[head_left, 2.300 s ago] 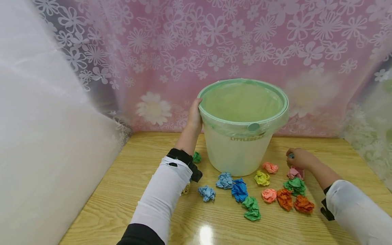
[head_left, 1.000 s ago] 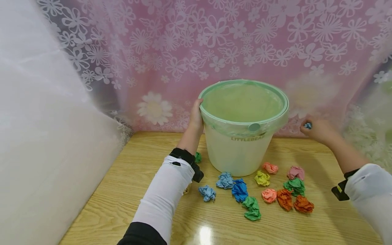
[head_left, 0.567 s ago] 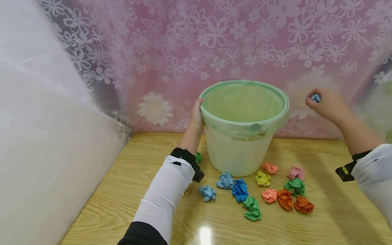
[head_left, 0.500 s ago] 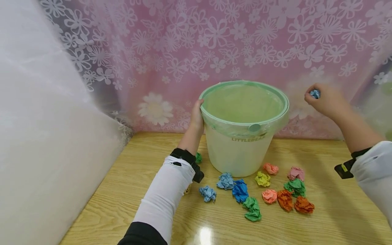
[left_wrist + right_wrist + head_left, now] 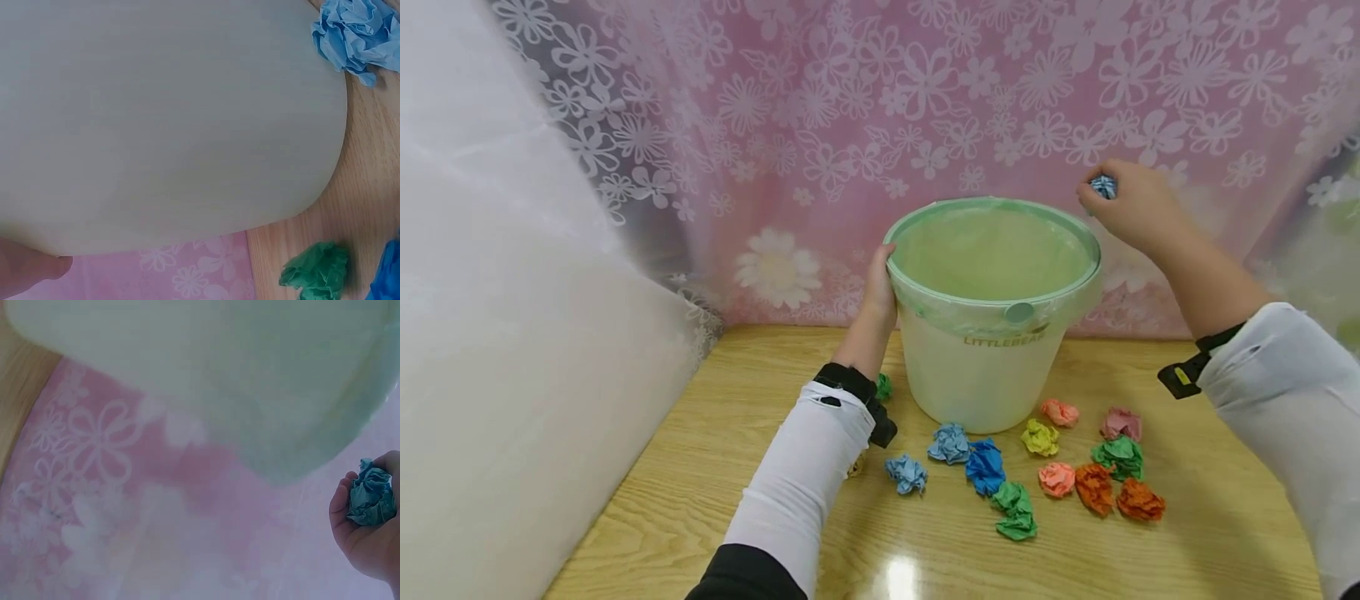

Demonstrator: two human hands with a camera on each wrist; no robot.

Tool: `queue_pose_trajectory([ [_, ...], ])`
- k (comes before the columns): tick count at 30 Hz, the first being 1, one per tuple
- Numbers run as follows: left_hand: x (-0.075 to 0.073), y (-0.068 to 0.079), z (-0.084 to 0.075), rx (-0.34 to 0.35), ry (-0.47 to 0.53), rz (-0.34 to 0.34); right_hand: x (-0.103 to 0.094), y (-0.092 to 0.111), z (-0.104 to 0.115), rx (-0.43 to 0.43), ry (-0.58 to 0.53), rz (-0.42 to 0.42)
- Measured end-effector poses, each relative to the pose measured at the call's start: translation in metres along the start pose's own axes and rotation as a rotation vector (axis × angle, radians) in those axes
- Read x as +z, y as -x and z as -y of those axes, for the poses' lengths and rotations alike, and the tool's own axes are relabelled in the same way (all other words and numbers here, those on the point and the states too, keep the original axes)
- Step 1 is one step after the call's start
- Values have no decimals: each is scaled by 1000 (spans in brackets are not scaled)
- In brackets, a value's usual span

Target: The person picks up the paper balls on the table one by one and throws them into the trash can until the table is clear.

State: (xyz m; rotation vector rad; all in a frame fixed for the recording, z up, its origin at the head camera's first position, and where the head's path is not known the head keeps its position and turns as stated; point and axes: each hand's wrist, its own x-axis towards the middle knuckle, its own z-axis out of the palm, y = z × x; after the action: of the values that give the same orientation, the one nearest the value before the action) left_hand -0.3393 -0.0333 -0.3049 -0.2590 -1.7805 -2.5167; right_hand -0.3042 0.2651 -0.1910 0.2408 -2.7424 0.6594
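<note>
A pale bucket (image 5: 973,375) with a green rim and a clear plastic liner folded over it stands upright on the wooden table. My left hand (image 5: 878,287) holds the bucket's left side just under the rim, thumb at the edge; its other fingers are mostly hidden. Beyond the rim's right side, in the air, my right hand (image 5: 1131,204) grips a crumpled light-blue paper ball (image 5: 1103,186) between curled fingers and thumb. The right wrist view shows the same paper ball (image 5: 371,497) in the fingers, close to the bucket's rim. The bucket's bottom is out of sight.
Several crumpled paper balls lie before the bucket, among them a light-blue one (image 5: 906,474), a dark-blue one (image 5: 985,467), a yellow one (image 5: 1040,437) and an orange one (image 5: 1141,500). A green ball (image 5: 883,386) is partly behind my left wrist. A pink flowered curtain (image 5: 820,125) hangs behind.
My right hand has lifted the light-blue paper ball from the table at right, up and then leftward to the bucket's rim. The left hand has stayed on the bucket.
</note>
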Motion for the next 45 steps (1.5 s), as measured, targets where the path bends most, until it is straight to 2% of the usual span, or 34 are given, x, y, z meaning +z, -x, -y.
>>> queue_pose_trajectory([
  [8,0,1,-2,6,10,-7,13,-8,37,-72,-23,65],
  [14,-1,1,-5,10,-19,-14,26,-9,52,-139,-38,101],
  [18,-1,2,-4,-5,-23,-25,33,-8,58,-169,-50,148],
  [26,1,2,-2,-20,-27,-19,45,-4,67,-221,-53,306],
  [32,1,1,-3,-12,-14,-33,55,-3,69,-271,-44,368],
  [45,0,2,-2,-28,-26,-26,63,2,69,-238,11,461],
])
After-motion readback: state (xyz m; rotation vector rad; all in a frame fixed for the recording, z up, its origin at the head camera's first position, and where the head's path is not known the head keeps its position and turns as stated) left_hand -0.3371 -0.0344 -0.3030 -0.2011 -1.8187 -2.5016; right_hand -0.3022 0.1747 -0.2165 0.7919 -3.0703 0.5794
